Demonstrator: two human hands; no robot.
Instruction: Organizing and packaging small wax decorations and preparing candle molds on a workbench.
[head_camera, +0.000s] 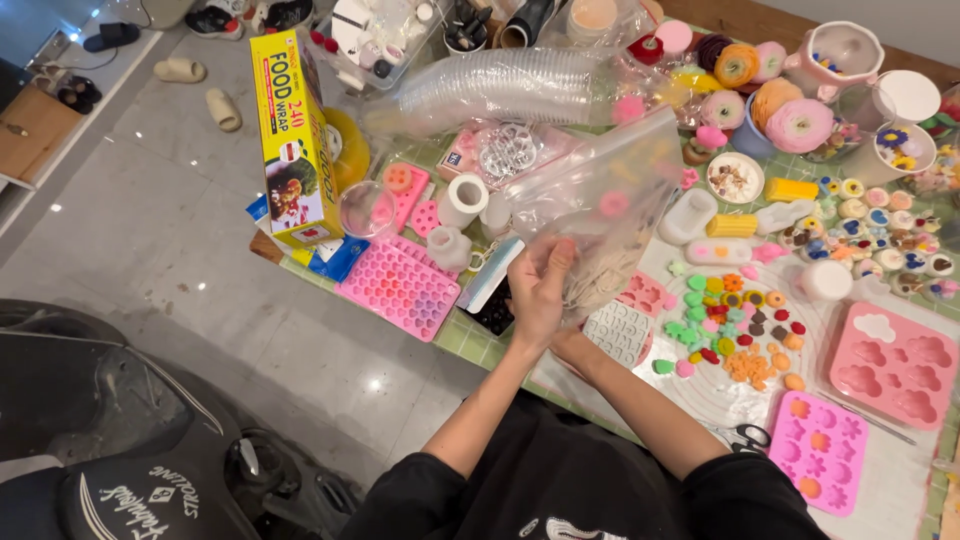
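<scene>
Your left hand (540, 290) fingers pinch a clear plastic zip bag (600, 205) upright above the tabletop (905, 490), while your right hand (572, 345) supports its base, grip hidden.

Bright, even light filled the scene; small glare spots shone on the grey floor tiles (375, 383) left of the table (470, 337). Shadows fell soft. Wide-angle bending curved the edges, and focus held sharp throughout.
</scene>
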